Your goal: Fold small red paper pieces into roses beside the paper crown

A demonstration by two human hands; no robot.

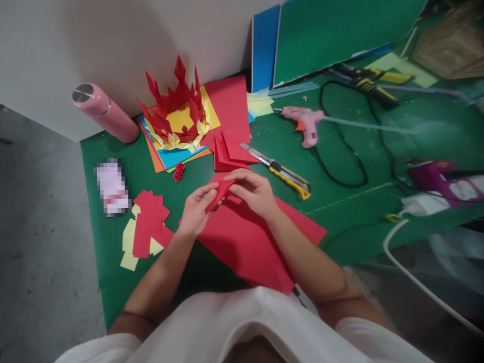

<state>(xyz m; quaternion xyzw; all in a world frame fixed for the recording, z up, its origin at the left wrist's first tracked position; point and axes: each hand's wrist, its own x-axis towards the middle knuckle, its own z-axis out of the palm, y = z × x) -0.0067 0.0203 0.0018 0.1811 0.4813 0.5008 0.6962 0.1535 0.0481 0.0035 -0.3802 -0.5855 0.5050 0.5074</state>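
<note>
Between my two hands is a small folded piece of red paper (pixel 220 192). My left hand (pixel 199 206) pinches its left end between thumb and fingers. On the other side, my right hand (pixel 254 190) grips the upper right edge, thumb below and fingers over the top. Beneath them a large red paper sheet (pixel 242 247) lies flat on the green table. Just beyond my hands are folded red paper pieces (pixel 229 154). A utility knife (pixel 280 171) with a yellow handle lies to the right, its blade end pointing up-left.
A red and yellow paper crown (pixel 177 118) stands on coloured sheets near the wall. Left are a pink bottle (pixel 108 113), a blurred-out phone (pixel 112 187) and red and cream paper strips (pixel 147 227). A pink glue gun (pixel 304 123) with a black cord and yellow-black pliers (pixel 372 83) lie right.
</note>
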